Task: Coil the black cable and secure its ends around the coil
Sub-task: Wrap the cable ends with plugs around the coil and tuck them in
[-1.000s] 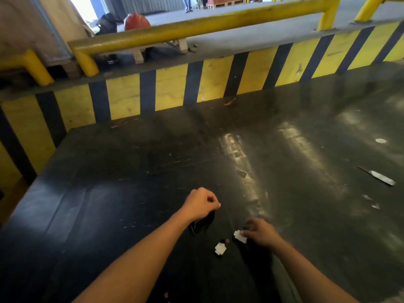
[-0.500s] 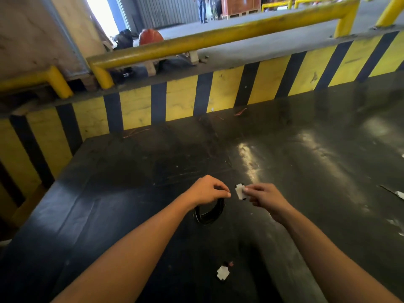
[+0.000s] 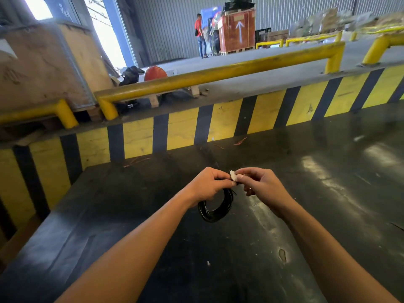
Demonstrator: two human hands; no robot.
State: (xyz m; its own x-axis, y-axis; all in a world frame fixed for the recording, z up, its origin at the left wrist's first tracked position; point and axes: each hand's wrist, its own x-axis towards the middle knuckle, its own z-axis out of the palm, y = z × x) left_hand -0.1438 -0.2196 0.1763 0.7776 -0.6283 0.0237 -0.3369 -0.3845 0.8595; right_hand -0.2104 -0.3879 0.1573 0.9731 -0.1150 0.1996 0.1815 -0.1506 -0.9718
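Observation:
The black cable is wound into a small coil that hangs in the air above the dark table. My left hand grips the top of the coil. My right hand pinches a small white connector at a cable end, right against the fingertips of my left hand. Short black wire ends stick out beside the coil's upper right. The upper part of the coil is hidden behind my left hand.
A yellow and black striped wall borders the table's far side, with a yellow guard rail above it. A small white scrap lies on the table near me. A person stands far off beside a wooden crate.
My right hand picked the white connector up from the table and carried it to my left hand. Both hands and the coil have risen; the view has tilted upward.

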